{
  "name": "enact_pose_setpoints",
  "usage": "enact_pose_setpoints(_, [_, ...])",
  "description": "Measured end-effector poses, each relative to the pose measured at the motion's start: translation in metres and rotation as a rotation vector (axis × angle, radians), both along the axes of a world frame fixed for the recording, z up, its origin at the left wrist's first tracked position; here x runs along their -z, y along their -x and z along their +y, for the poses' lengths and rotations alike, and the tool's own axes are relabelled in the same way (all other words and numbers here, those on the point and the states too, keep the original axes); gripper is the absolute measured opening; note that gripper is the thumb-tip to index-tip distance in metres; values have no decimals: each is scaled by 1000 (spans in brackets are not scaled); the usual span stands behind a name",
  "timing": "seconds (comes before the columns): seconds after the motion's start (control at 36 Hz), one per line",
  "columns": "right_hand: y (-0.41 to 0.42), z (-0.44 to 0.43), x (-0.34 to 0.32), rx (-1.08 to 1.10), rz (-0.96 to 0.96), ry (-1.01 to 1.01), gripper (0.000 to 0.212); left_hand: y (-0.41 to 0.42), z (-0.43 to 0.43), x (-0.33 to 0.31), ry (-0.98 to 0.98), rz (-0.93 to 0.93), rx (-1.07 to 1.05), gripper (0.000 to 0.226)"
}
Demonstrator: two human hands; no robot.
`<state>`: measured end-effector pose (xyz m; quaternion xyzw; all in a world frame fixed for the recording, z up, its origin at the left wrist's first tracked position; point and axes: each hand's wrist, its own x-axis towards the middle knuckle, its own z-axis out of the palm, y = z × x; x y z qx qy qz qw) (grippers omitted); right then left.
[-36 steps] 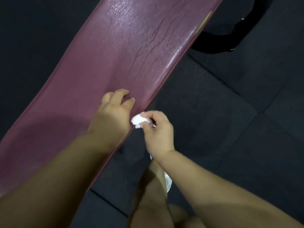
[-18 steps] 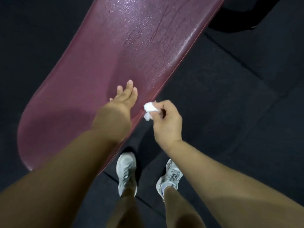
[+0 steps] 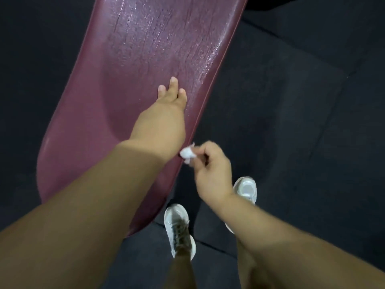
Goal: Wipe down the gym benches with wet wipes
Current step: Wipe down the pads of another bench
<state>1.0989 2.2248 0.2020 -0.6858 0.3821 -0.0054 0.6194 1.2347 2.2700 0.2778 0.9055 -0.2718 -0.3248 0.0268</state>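
Note:
A long maroon padded bench runs from the upper right down to the lower left; its far part shines wet. My left hand lies over the bench near its right edge, fingers straight and pointing away from me. My right hand is just off the bench's right edge and pinches a small crumpled white wet wipe, which sits at that edge.
Dark rubber floor mats with seams surround the bench. My two feet in white sneakers, the left one and the right one, stand on the mats beside the bench's near end. A dark object shows at the top right corner.
My left hand went from curled to straight fingers and reached farther along the bench. My right hand with the wipe drew back toward me along the bench edge. The view tilted down, showing my feet.

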Motion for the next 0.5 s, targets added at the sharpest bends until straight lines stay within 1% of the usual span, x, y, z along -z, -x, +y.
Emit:
enact_pose_setpoints(0.03, [8,10,-1,-2,-5,-25,44,2,3,-1,1,-7,18,85])
enact_pose_setpoints(0.08, [4,10,-3,33,-13,-13,40,7,9,-5,15,-16,47,79])
enact_pose_setpoints(0.19, [-27,-5,-13,188,-68,-27,40,26,43,-16,17,8,131,59])
enact_pose_setpoints(0.25, [-37,-12,-15,244,-50,-11,35,35,65,-19,1,24,149,58])
enact_pose_setpoints(0.31, [-39,-10,-13,257,-26,6,34,42,86,-22,-29,36,141,61])
enact_pose_setpoints(0.42, [-2,37,-2,245,68,128,35,59,123,-21,-76,54,118,62])
enact_pose_setpoints(0.44, [15,55,-1,226,79,137,36,64,132,-19,-73,58,109,62])
enact_pose_setpoints(0.5, [49,88,-7,153,87,78,42,75,149,-17,-59,79,68,62])
